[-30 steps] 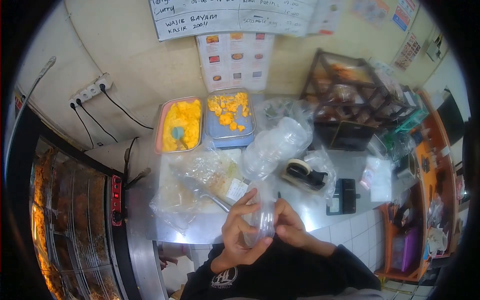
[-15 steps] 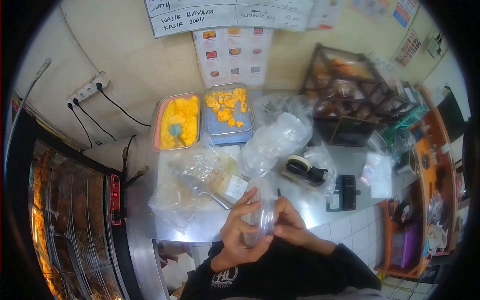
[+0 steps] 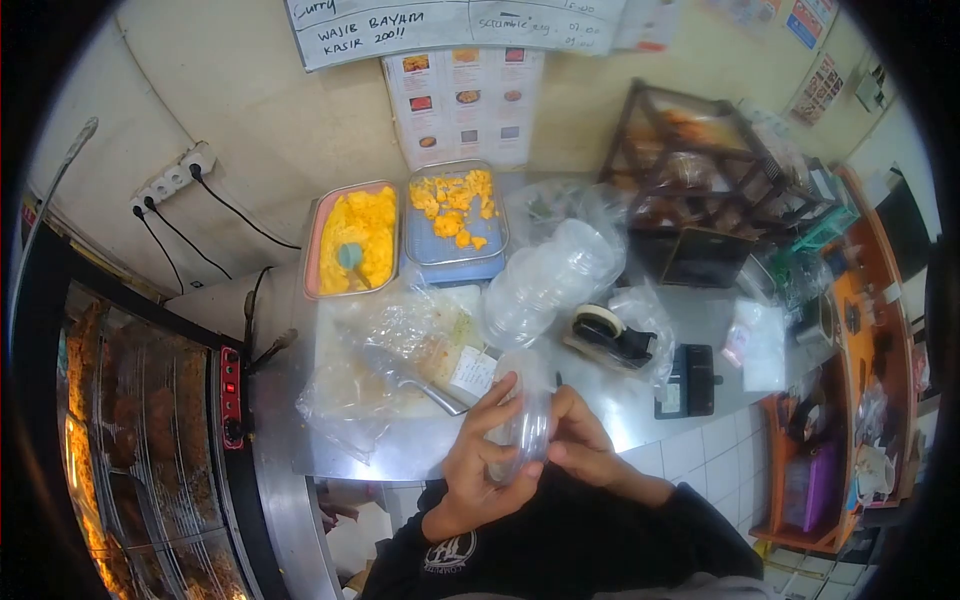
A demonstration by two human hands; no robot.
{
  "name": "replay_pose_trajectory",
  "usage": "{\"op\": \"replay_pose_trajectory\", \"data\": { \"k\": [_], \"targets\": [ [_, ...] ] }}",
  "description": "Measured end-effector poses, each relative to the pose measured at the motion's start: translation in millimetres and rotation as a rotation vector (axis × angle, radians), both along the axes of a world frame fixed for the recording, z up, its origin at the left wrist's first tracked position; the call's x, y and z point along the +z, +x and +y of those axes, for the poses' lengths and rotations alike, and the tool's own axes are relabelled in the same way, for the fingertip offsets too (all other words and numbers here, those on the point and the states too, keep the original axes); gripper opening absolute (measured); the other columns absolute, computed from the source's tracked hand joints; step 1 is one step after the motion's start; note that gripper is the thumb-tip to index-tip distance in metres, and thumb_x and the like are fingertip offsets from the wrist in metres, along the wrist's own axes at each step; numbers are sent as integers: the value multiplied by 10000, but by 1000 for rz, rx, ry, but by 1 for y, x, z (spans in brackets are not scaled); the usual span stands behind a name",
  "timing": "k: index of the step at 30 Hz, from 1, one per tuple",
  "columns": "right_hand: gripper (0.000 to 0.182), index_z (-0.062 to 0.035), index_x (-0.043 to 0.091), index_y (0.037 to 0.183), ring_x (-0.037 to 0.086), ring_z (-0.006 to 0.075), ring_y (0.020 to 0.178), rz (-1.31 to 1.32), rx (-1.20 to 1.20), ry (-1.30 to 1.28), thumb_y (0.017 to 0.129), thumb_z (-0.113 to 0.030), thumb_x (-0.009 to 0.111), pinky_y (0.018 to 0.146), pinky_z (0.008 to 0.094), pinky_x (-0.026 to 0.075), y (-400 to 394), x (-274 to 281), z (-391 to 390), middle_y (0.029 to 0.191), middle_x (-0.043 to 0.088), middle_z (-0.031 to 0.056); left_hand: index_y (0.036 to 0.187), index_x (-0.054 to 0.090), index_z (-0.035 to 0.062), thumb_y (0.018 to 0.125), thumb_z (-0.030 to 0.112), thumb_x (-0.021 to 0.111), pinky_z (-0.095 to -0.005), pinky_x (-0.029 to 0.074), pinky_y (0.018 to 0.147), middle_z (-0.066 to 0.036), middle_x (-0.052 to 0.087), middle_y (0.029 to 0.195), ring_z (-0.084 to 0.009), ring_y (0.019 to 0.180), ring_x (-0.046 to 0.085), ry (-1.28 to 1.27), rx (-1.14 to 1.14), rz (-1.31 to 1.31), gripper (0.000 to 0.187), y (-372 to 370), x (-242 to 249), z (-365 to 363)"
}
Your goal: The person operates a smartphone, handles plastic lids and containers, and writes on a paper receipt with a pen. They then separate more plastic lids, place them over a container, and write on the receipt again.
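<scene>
Clear plastic container point(image 3: 528, 425) is being held upright at chest level above the near edge of the bench point(image 3: 640, 400), the left hand point(image 3: 485, 455) curling around its side and the right hand point(image 3: 580, 440) pinching its opposite rim, apparently separating or opening it; a firm two-handed pull seems called for. Beyond, a sleeve of stacked clear containers point(image 3: 545, 280) is lying bagged, and two trays point(image 3: 352, 240) point(image 3: 455, 220) are holding yellow food.

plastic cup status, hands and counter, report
Left hand and right hand both gripping clear cup, held above counter edge. Knife and tape dispenser lie beyond, apart.
</scene>
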State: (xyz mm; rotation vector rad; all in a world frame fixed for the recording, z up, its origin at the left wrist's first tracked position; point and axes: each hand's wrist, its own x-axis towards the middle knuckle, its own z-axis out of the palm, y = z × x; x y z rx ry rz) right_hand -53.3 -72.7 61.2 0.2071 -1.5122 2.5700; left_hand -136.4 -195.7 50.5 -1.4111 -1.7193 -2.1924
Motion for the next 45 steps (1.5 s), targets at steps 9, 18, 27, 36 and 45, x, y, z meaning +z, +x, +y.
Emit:
{"op": "replay_pose_trajectory", "data": {
  "k": [9,18,27,36,45],
  "targets": [
    [155,-91,388,935,416,96,910,-15,-12,-38,888,-153,523,814,269,320,1,-4,-1,959,424,21,783,404,53,709,58,677,-536,335,960,-239,540,1104,-465,1147,440,-37,9,13,283,1,4,-1],
    [199,-58,428,865,467,114,817,-14,-144,285,796,-48,613,731,272,374,2,-12,8,897,453,40,843,486,61,648,109,735,-518,349,930,-179,581,1049,-399,1110,488,-96,90,232,320,-6,-4,-5],
    [187,-14,487,711,523,298,790,296,-253,979,603,35,632,669,349,426,-7,7,13,784,459,112,930,538,21,662,103,754,-345,435,786,-140,579,924,-265,916,549,38,58,-171,354,1,-10,-7],
    [199,-36,480,659,517,298,812,341,-250,1088,574,7,655,713,396,424,-4,13,14,787,454,91,891,548,12,670,69,740,-312,435,765,-125,584,867,-250,889,550,41,20,-183,299,2,-2,-5],
    [194,-35,483,657,510,288,796,382,-229,1078,584,-12,662,732,399,424,-7,14,12,777,443,86,911,539,-6,695,72,707,-320,425,789,-130,591,868,-254,894,535,58,-15,-147,285,-1,-3,-10]
  ]
}}
